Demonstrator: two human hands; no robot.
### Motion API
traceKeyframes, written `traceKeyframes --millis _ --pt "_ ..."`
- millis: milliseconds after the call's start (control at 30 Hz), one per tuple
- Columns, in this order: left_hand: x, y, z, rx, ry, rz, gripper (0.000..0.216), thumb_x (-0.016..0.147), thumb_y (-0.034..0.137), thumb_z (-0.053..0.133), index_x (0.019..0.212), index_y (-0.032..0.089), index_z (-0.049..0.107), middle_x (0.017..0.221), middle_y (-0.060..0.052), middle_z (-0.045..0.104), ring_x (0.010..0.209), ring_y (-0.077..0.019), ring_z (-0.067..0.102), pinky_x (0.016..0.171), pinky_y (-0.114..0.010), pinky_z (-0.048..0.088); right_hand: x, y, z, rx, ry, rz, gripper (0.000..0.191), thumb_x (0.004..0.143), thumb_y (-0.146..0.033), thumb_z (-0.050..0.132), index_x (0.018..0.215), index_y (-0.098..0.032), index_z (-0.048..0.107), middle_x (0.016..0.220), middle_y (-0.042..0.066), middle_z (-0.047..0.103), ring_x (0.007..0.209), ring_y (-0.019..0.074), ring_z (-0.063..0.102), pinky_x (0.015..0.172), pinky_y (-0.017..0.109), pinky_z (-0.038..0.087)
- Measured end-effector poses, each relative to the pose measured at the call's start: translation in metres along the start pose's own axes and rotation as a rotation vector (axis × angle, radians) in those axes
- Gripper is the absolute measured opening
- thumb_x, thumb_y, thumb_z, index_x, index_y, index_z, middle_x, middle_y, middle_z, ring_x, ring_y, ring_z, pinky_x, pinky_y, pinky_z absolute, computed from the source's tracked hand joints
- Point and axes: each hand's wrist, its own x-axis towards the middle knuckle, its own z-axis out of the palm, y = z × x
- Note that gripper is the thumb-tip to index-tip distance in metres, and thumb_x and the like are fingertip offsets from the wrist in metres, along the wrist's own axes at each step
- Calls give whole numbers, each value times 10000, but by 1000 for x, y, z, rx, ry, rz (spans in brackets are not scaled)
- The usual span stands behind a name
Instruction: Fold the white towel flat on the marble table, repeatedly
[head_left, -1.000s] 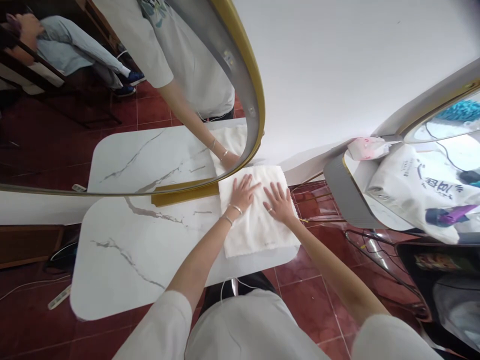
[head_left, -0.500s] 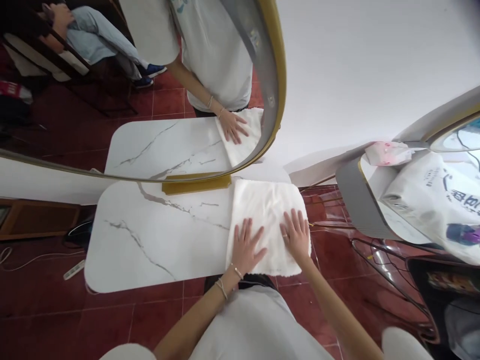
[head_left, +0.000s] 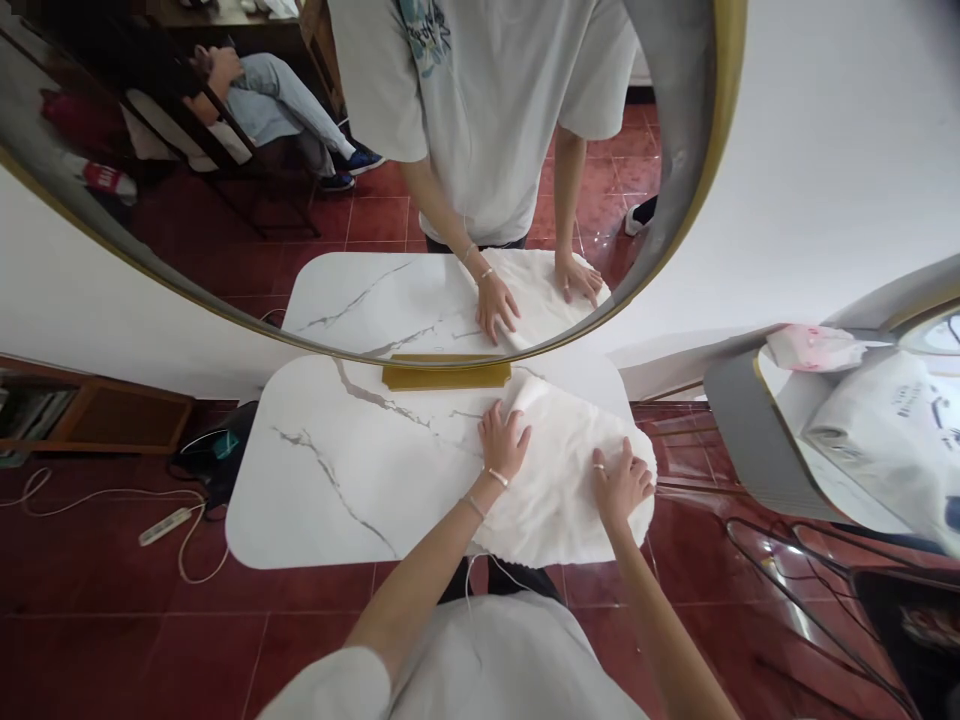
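A white cloth [head_left: 566, 480], perhaps a towel, lies spread over the right end of the white marble-patterned table [head_left: 322, 470]. It sits askew, with slight wrinkles and a wavy edge. At its upper left edge rests my left hand [head_left: 502, 445], fingers apart and slightly bent, two bracelets on the wrist. My right hand [head_left: 622, 482] presses on the cloth near the right edge of the table, its thumb spread from slightly curled fingers. A ring shows on that hand. Both hands and the cloth also appear in the mirror.
A gold-framed mirror [head_left: 525, 180] stands at the table's back on a gold base [head_left: 446, 374]. To the right, another table [head_left: 739, 430] bears a white bag [head_left: 877, 410] and a tissue pack [head_left: 814, 347]. A power strip [head_left: 165, 526] lies on the red floor. The mirror reflects a seated person.
The cloth has turned askew, and its right edge now reaches the table's right end. My left hand has shifted to its upper left edge; my right hand's fingers are more bent. The view has shifted.
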Motion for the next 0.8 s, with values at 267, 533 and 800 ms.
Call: traceKeyframes --millis 267,533,800 --pt "49 -7 -15 -67 17 -19 320 951 145 375 1022 228 676 1139 -69 648 1062 -197 566 908 -352 452 15 -53 34 89 121 85 452 912 -503 337 1043 -214 658 940 136 586 955 336 481 823 515 322" --pt "21 -60 -17 68 67 186 544 964 293 368 1484 153 284 1576 -123 230 1467 -251 164 1172 -456 217 -8 -149 63 176 48 -82 464 912 -512 391 1184 -236 644 1095 144 572 1017 339 470 884 530 315" --pt "6 -127 -46 102 117 60 551 963 357 387 1489 224 294 1592 -118 174 1480 -255 111 1181 -478 187 -51 -203 66 307 -65 -402 481 948 -438 385 1319 -155 504 1324 168 504 1250 310 404 1038 508 300"
